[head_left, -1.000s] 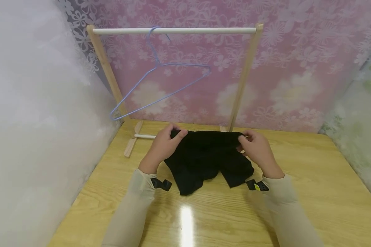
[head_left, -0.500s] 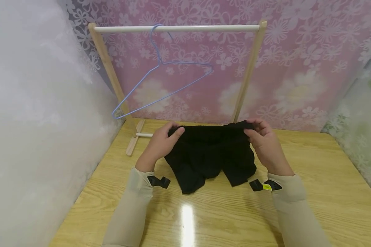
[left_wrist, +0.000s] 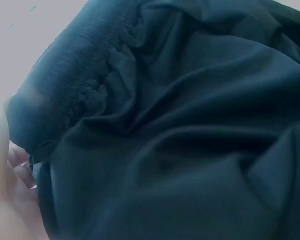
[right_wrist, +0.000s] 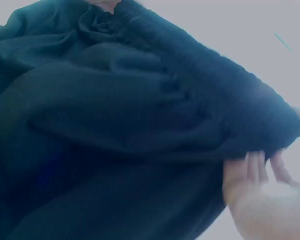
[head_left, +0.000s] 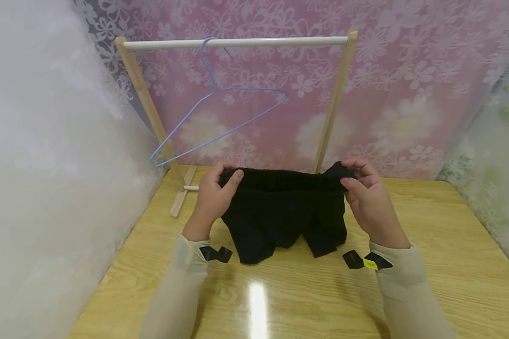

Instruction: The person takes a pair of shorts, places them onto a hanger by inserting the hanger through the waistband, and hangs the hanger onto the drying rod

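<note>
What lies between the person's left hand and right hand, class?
Black fabric shorts with two short legs span the stretch from the left hand to the right hand, each gripping an upper corner, as the head view shows.

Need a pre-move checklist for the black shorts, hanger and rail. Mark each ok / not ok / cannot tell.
1. Left hand grips one end of the shorts: ok.
2. Right hand grips the other end: ok.
3. Waistband spread between the hands: ok, gathers visible.
4. Cloth smooth: not ok, folds show in both wrist views.
5. Hanger hooked over the rail with nothing on it: ok.
6. Hems clear of the table: cannot tell from the head view.
</note>
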A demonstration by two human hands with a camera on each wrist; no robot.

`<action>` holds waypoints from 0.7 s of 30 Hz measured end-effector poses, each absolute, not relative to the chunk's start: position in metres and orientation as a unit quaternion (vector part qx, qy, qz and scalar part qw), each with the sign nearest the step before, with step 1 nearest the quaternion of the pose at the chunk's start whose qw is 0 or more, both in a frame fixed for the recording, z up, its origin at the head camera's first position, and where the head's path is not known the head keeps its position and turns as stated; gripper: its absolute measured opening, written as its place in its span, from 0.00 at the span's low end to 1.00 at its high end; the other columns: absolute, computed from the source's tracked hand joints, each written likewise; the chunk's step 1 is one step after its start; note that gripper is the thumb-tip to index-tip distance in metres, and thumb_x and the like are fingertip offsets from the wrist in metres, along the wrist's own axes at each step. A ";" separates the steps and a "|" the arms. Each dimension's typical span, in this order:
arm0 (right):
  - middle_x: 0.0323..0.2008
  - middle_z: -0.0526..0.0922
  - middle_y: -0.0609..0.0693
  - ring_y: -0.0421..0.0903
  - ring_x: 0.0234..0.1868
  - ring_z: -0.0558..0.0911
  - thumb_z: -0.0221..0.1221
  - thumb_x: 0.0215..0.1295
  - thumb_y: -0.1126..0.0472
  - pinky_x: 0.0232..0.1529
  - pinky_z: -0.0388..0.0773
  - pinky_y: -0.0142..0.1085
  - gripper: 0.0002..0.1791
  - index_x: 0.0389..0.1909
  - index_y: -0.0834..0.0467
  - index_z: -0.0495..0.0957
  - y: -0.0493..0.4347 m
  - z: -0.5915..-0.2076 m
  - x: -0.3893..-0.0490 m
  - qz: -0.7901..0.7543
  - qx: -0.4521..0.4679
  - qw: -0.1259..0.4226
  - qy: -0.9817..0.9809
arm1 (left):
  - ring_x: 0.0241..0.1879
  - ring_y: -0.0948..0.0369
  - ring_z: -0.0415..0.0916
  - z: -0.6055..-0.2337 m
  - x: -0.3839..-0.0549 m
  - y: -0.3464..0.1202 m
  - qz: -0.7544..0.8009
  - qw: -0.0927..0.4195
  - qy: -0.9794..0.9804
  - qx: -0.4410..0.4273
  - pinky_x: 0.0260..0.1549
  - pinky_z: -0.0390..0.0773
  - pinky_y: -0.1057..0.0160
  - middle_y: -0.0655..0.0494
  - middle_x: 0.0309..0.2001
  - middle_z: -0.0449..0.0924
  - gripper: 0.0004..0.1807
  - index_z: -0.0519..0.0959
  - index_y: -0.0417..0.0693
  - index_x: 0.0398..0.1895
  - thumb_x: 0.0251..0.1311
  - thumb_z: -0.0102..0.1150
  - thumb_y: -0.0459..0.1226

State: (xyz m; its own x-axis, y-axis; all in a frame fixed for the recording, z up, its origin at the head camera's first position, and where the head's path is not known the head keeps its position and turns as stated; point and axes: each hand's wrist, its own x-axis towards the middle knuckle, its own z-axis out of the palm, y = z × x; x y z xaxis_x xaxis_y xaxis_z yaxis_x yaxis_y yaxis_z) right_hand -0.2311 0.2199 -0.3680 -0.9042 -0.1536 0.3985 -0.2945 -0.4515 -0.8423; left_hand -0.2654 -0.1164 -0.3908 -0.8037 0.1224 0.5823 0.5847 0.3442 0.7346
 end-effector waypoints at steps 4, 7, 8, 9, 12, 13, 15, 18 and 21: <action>0.47 0.77 0.50 0.42 0.43 0.81 0.55 0.79 0.67 0.44 0.78 0.29 0.07 0.52 0.61 0.73 0.219 -0.367 -0.231 0.817 0.164 0.061 -0.550 | 0.31 0.57 0.72 -0.392 -0.262 -0.116 -0.528 0.196 -0.791 -0.238 0.33 0.75 0.59 0.54 0.34 0.78 0.15 0.81 0.48 0.49 0.74 0.60 0.49; 0.43 0.78 0.48 0.41 0.38 0.80 0.56 0.79 0.62 0.40 0.77 0.30 0.05 0.48 0.60 0.74 0.221 -0.367 -0.232 0.807 0.125 0.065 -0.574 | 0.33 0.57 0.73 -0.393 -0.262 -0.116 -0.509 0.164 -0.814 -0.224 0.37 0.76 0.57 0.55 0.37 0.79 0.16 0.80 0.50 0.51 0.75 0.58 0.51; 0.41 0.78 0.47 0.41 0.37 0.80 0.57 0.78 0.61 0.39 0.76 0.30 0.06 0.48 0.59 0.74 0.221 -0.367 -0.233 0.802 0.114 0.068 -0.582 | 0.35 0.57 0.74 -0.394 -0.262 -0.116 -0.503 0.152 -0.823 -0.216 0.38 0.77 0.56 0.55 0.38 0.79 0.17 0.80 0.51 0.51 0.75 0.58 0.52; 0.41 0.78 0.47 0.40 0.36 0.79 0.58 0.78 0.60 0.38 0.76 0.30 0.06 0.47 0.59 0.74 0.221 -0.367 -0.233 0.798 0.106 0.070 -0.589 | 0.36 0.57 0.74 -0.395 -0.263 -0.117 -0.497 0.142 -0.831 -0.207 0.40 0.77 0.55 0.55 0.40 0.80 0.17 0.80 0.51 0.52 0.75 0.58 0.53; 0.40 0.78 0.47 0.41 0.36 0.79 0.59 0.77 0.59 0.38 0.76 0.30 0.08 0.48 0.58 0.73 0.221 -0.368 -0.234 0.789 0.095 0.074 -0.603 | 0.41 0.56 0.76 -0.395 -0.264 -0.118 -0.488 0.116 -0.847 -0.177 0.44 0.78 0.52 0.55 0.44 0.80 0.18 0.79 0.53 0.54 0.75 0.56 0.55; 0.41 0.78 0.47 0.40 0.37 0.78 0.59 0.77 0.59 0.38 0.77 0.30 0.08 0.49 0.58 0.73 0.221 -0.368 -0.234 0.786 0.095 0.073 -0.607 | 0.41 0.56 0.76 -0.395 -0.264 -0.118 -0.487 0.112 -0.849 -0.170 0.45 0.78 0.51 0.54 0.45 0.80 0.19 0.79 0.53 0.55 0.75 0.56 0.55; 0.43 0.75 0.47 0.40 0.39 0.76 0.59 0.77 0.61 0.39 0.77 0.30 0.10 0.53 0.56 0.71 0.221 -0.368 -0.234 0.780 0.098 0.071 -0.614 | 0.43 0.55 0.76 -0.394 -0.264 -0.119 -0.486 0.112 -0.852 -0.159 0.46 0.78 0.51 0.54 0.46 0.80 0.20 0.79 0.53 0.56 0.75 0.55 0.56; 0.46 0.70 0.48 0.40 0.39 0.71 0.57 0.77 0.66 0.38 0.74 0.29 0.15 0.60 0.53 0.68 0.221 -0.368 -0.235 0.765 0.102 0.071 -0.632 | 0.42 0.55 0.76 -0.392 -0.263 -0.119 -0.485 0.118 -0.853 -0.154 0.45 0.78 0.51 0.53 0.45 0.80 0.21 0.79 0.52 0.57 0.75 0.54 0.56; 0.49 0.68 0.49 0.41 0.39 0.69 0.53 0.76 0.69 0.36 0.71 0.27 0.22 0.66 0.53 0.66 0.221 -0.369 -0.236 0.721 0.102 0.079 -0.681 | 0.39 0.55 0.75 -0.391 -0.263 -0.118 -0.484 0.123 -0.851 -0.161 0.42 0.77 0.52 0.54 0.42 0.80 0.20 0.79 0.52 0.55 0.76 0.54 0.56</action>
